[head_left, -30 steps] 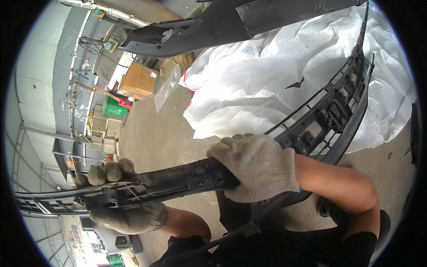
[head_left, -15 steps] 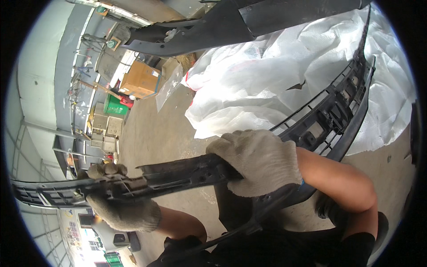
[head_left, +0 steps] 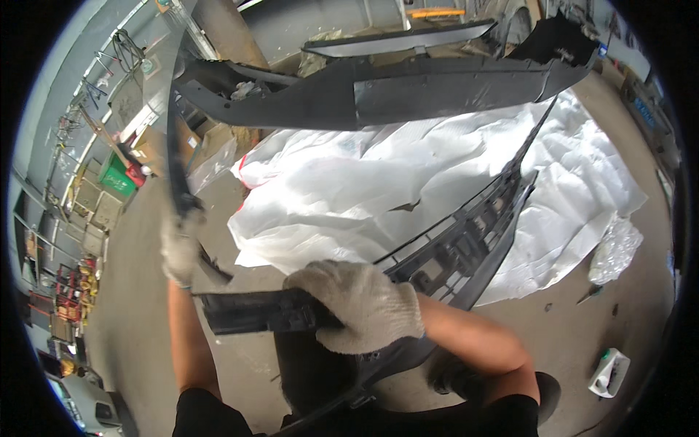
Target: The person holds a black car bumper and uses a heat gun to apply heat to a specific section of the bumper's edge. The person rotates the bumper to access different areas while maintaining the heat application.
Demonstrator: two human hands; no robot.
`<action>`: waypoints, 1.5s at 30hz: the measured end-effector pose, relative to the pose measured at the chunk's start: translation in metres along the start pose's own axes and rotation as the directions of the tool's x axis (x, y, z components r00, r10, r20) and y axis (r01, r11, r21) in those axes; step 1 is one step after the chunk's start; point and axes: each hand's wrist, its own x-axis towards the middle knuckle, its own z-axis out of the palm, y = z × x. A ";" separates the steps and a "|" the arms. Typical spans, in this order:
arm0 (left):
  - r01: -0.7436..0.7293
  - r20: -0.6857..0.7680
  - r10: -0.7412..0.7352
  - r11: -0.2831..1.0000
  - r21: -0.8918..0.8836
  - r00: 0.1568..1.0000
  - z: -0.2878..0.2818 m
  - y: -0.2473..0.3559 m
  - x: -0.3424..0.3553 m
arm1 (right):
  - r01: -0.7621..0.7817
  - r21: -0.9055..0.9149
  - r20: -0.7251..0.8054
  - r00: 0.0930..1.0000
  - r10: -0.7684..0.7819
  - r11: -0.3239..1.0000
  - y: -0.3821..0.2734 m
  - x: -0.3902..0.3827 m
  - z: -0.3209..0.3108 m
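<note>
My gloved right hand [head_left: 357,306] is closed around the near-left arm of a black plastic car bumper grille [head_left: 466,244]. The slatted part of this grille stretches away to the far right, over white sheeting. My gloved left hand [head_left: 182,247], blurred by motion, is closed around a long, narrow black plastic strip [head_left: 177,146] held upright at the left. The strip's lower end lies close to the grille's left end, with a gap showing between them. Beyond both hands, a large dark bumper [head_left: 451,93] spans the far side of the sheeting.
Crumpled white sheeting [head_left: 328,175] covers the floor ahead. A white jug [head_left: 609,373] and clear bubble wrap [head_left: 615,247] lie at the right. Along the left wall are a green bin [head_left: 116,175], a cardboard box [head_left: 164,146] and hanging tools.
My left hand has swung up and forward with the strip, which turned from level to upright and parted from the grille's end. The view has shifted; my right hand keeps its hold.
</note>
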 end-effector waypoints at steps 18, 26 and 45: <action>-0.224 0.612 -0.353 0.709 0.668 0.708 0.256 -0.214 -0.043 | 0.023 -0.249 0.185 0.982 0.024 0.968 -0.049 -0.020 -0.056; -0.090 0.610 -0.314 0.837 0.539 0.727 0.292 -0.192 -0.021 | -0.185 -0.078 0.075 0.979 0.191 0.980 -0.046 -0.026 -0.048; 0.722 0.843 0.296 0.435 -0.538 0.449 0.215 0.113 -0.032 | -0.458 -0.234 -0.331 0.867 0.373 0.858 -0.039 0.040 -0.015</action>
